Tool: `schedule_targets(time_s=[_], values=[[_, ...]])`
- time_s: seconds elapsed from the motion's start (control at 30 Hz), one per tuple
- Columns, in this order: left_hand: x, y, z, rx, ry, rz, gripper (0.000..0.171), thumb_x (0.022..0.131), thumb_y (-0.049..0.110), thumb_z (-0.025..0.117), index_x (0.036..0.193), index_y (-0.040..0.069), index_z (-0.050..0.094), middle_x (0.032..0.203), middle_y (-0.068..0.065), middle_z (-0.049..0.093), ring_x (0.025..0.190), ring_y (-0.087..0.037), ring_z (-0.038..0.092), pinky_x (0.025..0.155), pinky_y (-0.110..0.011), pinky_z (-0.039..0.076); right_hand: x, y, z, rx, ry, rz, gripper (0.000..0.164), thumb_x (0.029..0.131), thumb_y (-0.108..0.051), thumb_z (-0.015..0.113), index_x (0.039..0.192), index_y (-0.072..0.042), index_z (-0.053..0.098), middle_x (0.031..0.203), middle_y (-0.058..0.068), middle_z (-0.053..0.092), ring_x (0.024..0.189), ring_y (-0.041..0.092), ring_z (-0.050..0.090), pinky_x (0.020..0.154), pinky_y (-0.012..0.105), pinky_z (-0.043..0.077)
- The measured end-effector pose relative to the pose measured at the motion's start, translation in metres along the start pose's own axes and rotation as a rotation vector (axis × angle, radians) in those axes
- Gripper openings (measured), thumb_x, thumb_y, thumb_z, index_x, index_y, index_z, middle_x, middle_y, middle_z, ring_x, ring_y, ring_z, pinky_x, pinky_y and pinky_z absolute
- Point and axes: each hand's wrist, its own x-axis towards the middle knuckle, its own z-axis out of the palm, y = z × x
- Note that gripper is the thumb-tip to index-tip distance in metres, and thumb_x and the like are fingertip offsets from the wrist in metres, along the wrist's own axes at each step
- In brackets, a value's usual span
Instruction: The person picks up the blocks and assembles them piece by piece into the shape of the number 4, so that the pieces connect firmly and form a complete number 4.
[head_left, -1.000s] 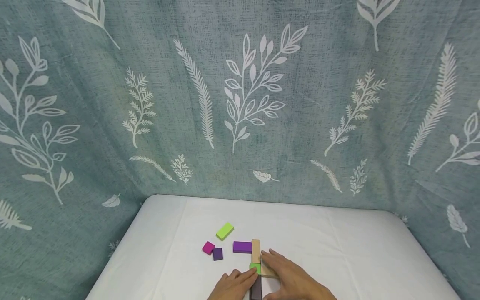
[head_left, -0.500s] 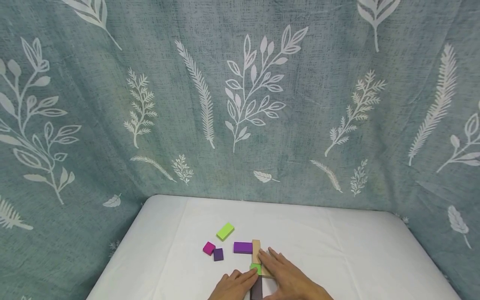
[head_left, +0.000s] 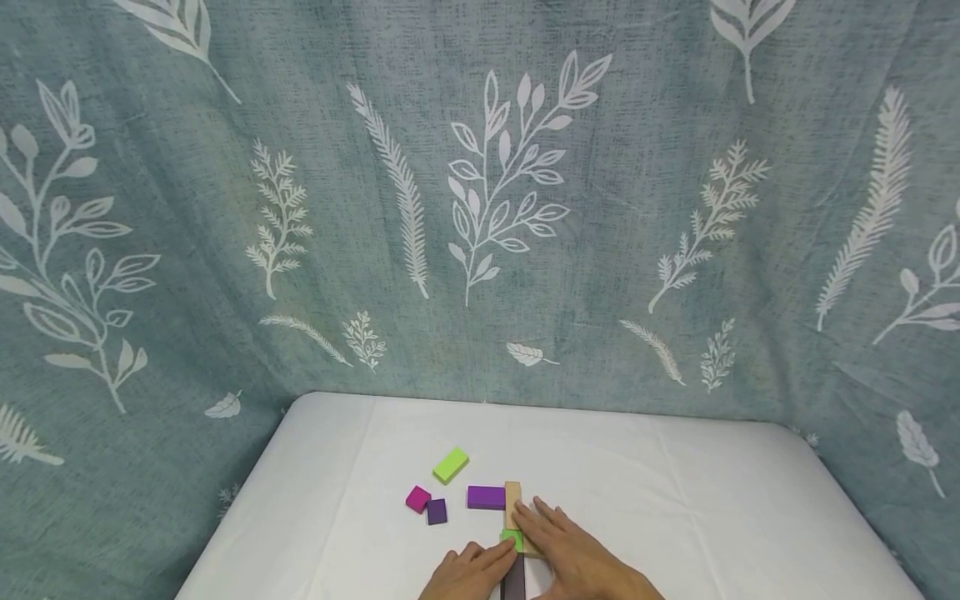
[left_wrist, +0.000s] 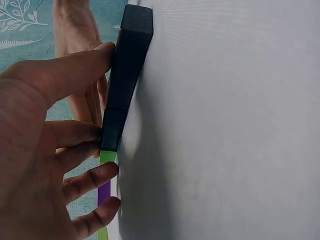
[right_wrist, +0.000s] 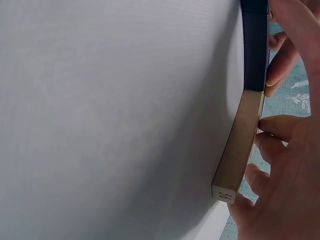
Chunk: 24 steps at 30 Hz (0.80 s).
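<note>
In the head view, my left hand [head_left: 471, 573] has its fingertips on a small green block [head_left: 512, 538], which joins a dark block [head_left: 513, 581] below it. The left wrist view shows the thumb against the dark block [left_wrist: 129, 60] and the other fingers stretched out along the row. My right hand [head_left: 576, 557] lies across a sideways wooden block [head_left: 532, 547], hiding most of it. Its fingertips reach the lengthwise wooden block [head_left: 512, 496] above the green one. Seen from the right wrist, extended fingers touch the edge of a wooden block [right_wrist: 237, 145] that abuts a dark block [right_wrist: 255, 47].
A purple block [head_left: 486, 497] touches the lengthwise wooden block's left side. Farther left lie a magenta cube [head_left: 418, 499], a dark purple cube [head_left: 437, 512] and a lime block [head_left: 451, 465]. White cloth [head_left: 637, 467] covers the table; a leaf-patterned curtain [head_left: 585, 275] hangs behind.
My right hand has shifted left, so its fingertips now overlap the lengthwise wooden block and cover more of the sideways one. My left hand stays on the green block.
</note>
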Motion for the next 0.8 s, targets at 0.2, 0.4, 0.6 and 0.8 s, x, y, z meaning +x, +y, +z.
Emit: schedule_targets(time_s=[0.2, 0.4, 0.6, 0.8], values=[[0.0018, -0.0005, -0.0007, -0.011, -0.018, -0.012, 0.081, 0.088, 0.073, 0.057, 0.148, 0.018, 0.054, 0.154, 0.012, 0.045, 0.108, -0.005, 0.051, 0.072, -0.026, 0.041, 0.0006, 0.0010, 0.0011, -0.031, 0.016, -0.017, 0.114, 0.077, -0.076, 0.069, 0.154, 0.001, 0.036, 0.159, 0.016, 0.037, 0.143, 0.045, 0.035, 0.109, 0.061, 0.034], [0.0029, -0.0002, -0.0018, -0.028, -0.045, -0.027, 0.080, 0.088, 0.072, 0.057, 0.149, 0.019, 0.053, 0.155, 0.013, 0.044, 0.108, -0.005, 0.051, 0.072, -0.027, 0.041, 0.0005, 0.0025, 0.0028, -0.019, 0.008, -0.013, 0.114, 0.076, -0.074, 0.071, 0.155, 0.000, 0.036, 0.160, 0.015, 0.036, 0.143, 0.044, 0.034, 0.109, 0.060, 0.034], [0.0043, 0.0012, -0.0034, -0.035, -0.065, -0.041, 0.082, 0.087, 0.073, 0.058, 0.149, 0.019, 0.052, 0.155, 0.013, 0.043, 0.108, -0.006, 0.051, 0.073, -0.027, 0.043, 0.0006, 0.0016, 0.0018, 0.012, -0.009, 0.011, 0.114, 0.076, -0.075, 0.070, 0.156, -0.001, 0.035, 0.161, 0.014, 0.035, 0.145, 0.042, 0.033, 0.111, 0.059, 0.032], [0.0060, 0.0014, -0.0046, -0.073, -0.104, -0.060, 0.082, 0.087, 0.072, 0.060, 0.150, 0.020, 0.051, 0.156, 0.014, 0.042, 0.108, -0.005, 0.050, 0.075, -0.027, 0.043, 0.0004, 0.0004, 0.0001, 0.033, -0.028, 0.020, 0.114, 0.077, -0.073, 0.072, 0.157, -0.001, 0.033, 0.162, 0.013, 0.033, 0.145, 0.041, 0.032, 0.112, 0.059, 0.031]])
